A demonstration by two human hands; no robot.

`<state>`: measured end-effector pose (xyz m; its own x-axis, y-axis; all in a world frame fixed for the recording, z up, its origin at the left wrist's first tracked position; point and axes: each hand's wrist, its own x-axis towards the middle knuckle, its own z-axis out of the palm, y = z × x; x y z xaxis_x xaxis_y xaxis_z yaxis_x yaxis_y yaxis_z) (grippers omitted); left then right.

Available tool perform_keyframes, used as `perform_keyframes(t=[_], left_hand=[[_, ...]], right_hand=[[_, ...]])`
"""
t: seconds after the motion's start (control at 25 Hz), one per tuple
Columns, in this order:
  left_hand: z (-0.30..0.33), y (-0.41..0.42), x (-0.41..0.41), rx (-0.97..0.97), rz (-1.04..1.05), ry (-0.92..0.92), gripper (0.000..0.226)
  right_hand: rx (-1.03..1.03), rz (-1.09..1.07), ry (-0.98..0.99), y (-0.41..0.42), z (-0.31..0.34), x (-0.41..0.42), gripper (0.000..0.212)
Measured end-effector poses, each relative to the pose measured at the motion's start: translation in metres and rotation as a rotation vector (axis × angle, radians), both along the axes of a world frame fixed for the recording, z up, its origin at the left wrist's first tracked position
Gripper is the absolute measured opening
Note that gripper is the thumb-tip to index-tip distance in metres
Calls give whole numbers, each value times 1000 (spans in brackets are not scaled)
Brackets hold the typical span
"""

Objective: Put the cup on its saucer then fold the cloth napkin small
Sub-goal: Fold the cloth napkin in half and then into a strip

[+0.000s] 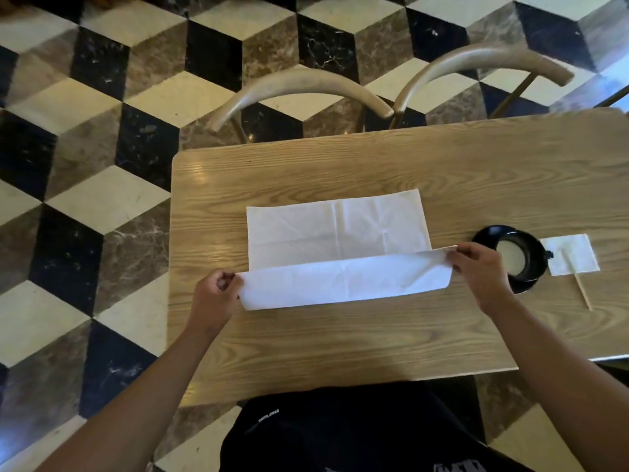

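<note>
A white cloth napkin (337, 229) lies flat in the middle of the wooden table (340, 338). Its near edge is lifted and curled over toward the far side. My left hand (214, 294) pinches the napkin's near left corner. My right hand (480, 267) pinches its near right corner. A black cup (514, 257) with a pale inside stands on a black saucer (490, 233) to the right of the napkin, partly hidden behind my right hand.
A small white paper napkin (575, 255) with a wooden stick (582, 291) lies right of the saucer. Two curved wooden chair backs (299, 88) stand at the table's far edge. Patterned tile floor (85, 165) lies to the left.
</note>
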<state>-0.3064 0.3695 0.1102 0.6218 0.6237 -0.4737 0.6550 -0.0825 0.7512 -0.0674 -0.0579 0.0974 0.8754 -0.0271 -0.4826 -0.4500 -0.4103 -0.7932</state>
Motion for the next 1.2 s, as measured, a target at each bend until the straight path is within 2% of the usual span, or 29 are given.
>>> perform_keyframes(t=[0.2,0.36,0.48,0.6,0.84,1.2], left_hand=[[-2,15,39,-12,57,-43,30],[-14,26,70,25,77,-73,19],[-26,36,90,25,105,-69,14],[-37,48,108,39,90,-66,13],[-57,65,133,78,89,33,19],[-69,62,149,125,135,97,25]], right_hand=[[45,-21,69,18,-10,41,7],[-14,-9,103,34,-16,73,17],[-56,19,89,51,-17,89,5],[-118,40,79,63,-23,105,16],[-196,40,63,75,-44,129,3],[-412,102,6,87,-56,142,22]])
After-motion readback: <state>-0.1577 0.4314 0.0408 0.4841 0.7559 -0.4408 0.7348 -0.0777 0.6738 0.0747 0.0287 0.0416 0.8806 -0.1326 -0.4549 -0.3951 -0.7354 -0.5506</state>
